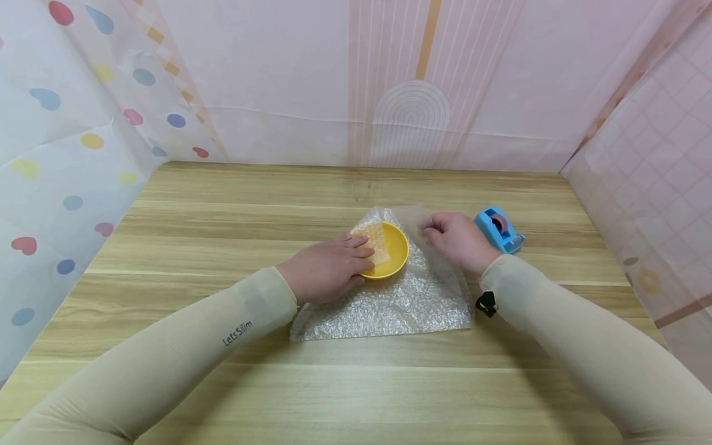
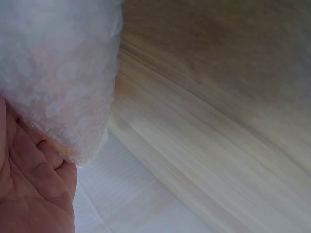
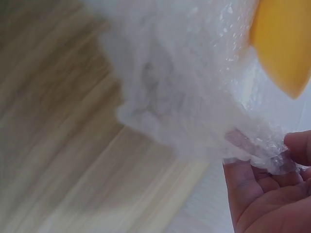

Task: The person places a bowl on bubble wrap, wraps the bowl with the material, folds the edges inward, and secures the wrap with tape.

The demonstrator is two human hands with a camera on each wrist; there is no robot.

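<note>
- The yellow bowl [image 1: 399, 252] is sitting face up on the bubble wrap [image 1: 406, 309], which is spreading over the wooden table [image 1: 361, 395]; the clock here is centring on the bowl, with twelve pointing away from the person.
- The left hand [image 1: 328, 267] is coming in from eight o'clock, its fingers stretching out loosely spread and pressing a flap of wrap [image 1: 379, 236] over the bowl's left side; its thumb is resting near the rim at seven o'clock.
- Whether that flap is belonging to the main sheet or is forming a separate piece, I cannot tell.
- The right hand [image 1: 460, 240] is pinching an edge of the wrap between thumb and fingers at three o'clock, as the right wrist view is showing; the wrap there is bunching and blurring.
- The larger spread of wrap is lying between four and seven o'clock, flat on the table.
- The blue tape dispenser [image 1: 497, 227] is standing at two to three o'clock, just beyond the right hand, with neither hand touching it.
- Judging by this, the covering is sitting partway along: one flap is overlapping the bowl, while its right side is showing bare, the near wrap is lying unfolded, and no tape is visibly holding anything.
</note>
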